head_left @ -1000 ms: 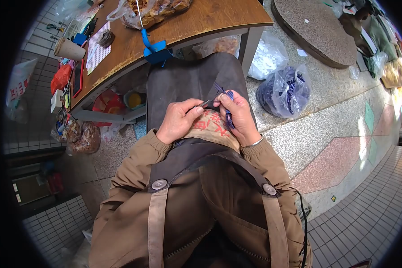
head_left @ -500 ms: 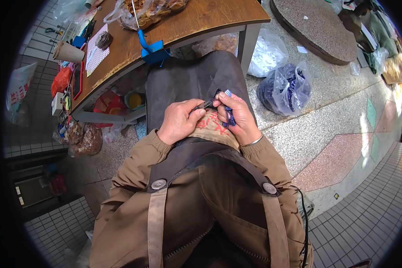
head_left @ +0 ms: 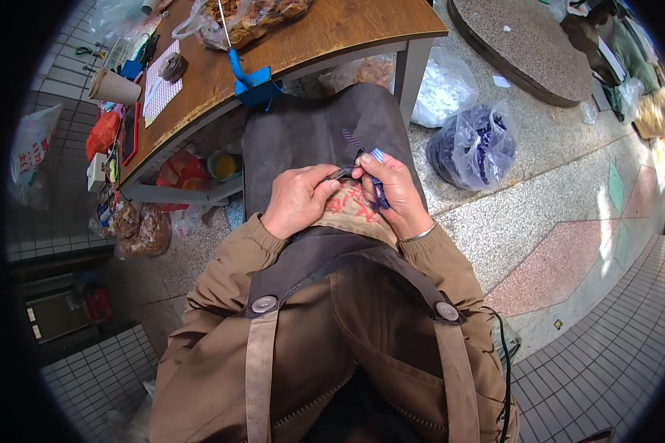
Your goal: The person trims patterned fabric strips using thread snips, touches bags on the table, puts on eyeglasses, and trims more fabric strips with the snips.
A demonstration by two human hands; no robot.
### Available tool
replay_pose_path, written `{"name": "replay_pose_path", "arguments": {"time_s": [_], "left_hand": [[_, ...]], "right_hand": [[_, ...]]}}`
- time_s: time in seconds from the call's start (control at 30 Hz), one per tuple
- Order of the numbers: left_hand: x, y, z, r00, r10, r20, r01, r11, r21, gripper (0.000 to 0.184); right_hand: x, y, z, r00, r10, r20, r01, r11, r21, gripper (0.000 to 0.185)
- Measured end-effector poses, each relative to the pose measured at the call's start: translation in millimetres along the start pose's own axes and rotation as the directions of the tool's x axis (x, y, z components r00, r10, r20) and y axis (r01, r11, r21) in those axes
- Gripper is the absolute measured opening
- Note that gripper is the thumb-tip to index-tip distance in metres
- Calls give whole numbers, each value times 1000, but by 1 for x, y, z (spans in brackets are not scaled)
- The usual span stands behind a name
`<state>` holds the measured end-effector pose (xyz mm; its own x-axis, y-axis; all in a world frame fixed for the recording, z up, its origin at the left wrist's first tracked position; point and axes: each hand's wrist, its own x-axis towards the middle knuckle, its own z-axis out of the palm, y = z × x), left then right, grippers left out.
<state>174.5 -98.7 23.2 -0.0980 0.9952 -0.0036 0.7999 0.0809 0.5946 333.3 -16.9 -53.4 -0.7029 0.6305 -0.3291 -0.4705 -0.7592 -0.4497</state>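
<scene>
Over my lap, my left hand [head_left: 301, 196] pinches a slim, dark, slightly shiny piece [head_left: 340, 174] between thumb and fingers; its exact kind is hard to make out. Close against it, my right hand [head_left: 393, 184] is closed on blue-and-white striped ribbon [head_left: 380, 195], which hangs below the fingers and pokes out above them. A narrow dark striped strip [head_left: 352, 139] sticks up from between the hands. Beneath both hands lies a dark apron [head_left: 295, 140], with a tan cloth patch bearing red characters [head_left: 351, 207].
A wooden table [head_left: 332, 33] ahead carries a bag of brown pieces [head_left: 266, 18], a blue clamp-like holder [head_left: 255, 83] and a paper cup [head_left: 114, 87]. On the floor at right sit a bag of dark blue material [head_left: 473, 151] and a white plastic bag [head_left: 443, 88].
The narrow striped strip has tilted left and shows more plainly above my hands. The dark piece in my left fingers has turned slightly. Both hands stay almost in place.
</scene>
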Motion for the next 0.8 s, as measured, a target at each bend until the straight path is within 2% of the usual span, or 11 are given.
{"name": "replay_pose_path", "arguments": {"time_s": [0.13,0.33,0.4,0.47,0.5,0.57,0.63,0.67,0.73,0.8], "left_hand": [[-2,-2,2,999,44,-3,-43,994,101,19],[0,-4,-4,999,24,-44,-21,998,66,18],[4,-13,-10,987,-95,-130,96,995,0,15],[8,-19,-15,953,-217,-211,206,976,-75,13],[9,-19,-16,952,-219,-216,207,975,-75,13],[13,-11,-19,964,-79,-252,64,996,-68,11],[24,-4,-20,951,80,-297,-101,993,-55,9],[26,-3,-17,947,89,-308,-111,992,-56,9],[23,-2,-8,990,-58,-131,40,990,-138,6],[18,-1,-1,978,-197,65,206,960,-190,4]], "right_hand": [[-5,-3,8,995,-93,-31,87,983,-162,10],[-5,-1,9,982,-190,-16,175,931,-321,7],[-7,-2,7,962,-274,-5,222,791,-570,5],[-7,-2,6,936,-349,34,246,584,-773,5],[-7,0,6,937,-347,39,249,583,-773,5],[-8,5,9,856,-468,220,393,311,-865,7],[-6,4,10,729,-534,428,498,-14,-867,10],[-7,3,11,722,-536,437,504,-26,-864,10],[-9,3,14,702,-526,480,493,-127,-861,15],[-11,5,15,687,-511,517,475,-222,-851,19]]}}
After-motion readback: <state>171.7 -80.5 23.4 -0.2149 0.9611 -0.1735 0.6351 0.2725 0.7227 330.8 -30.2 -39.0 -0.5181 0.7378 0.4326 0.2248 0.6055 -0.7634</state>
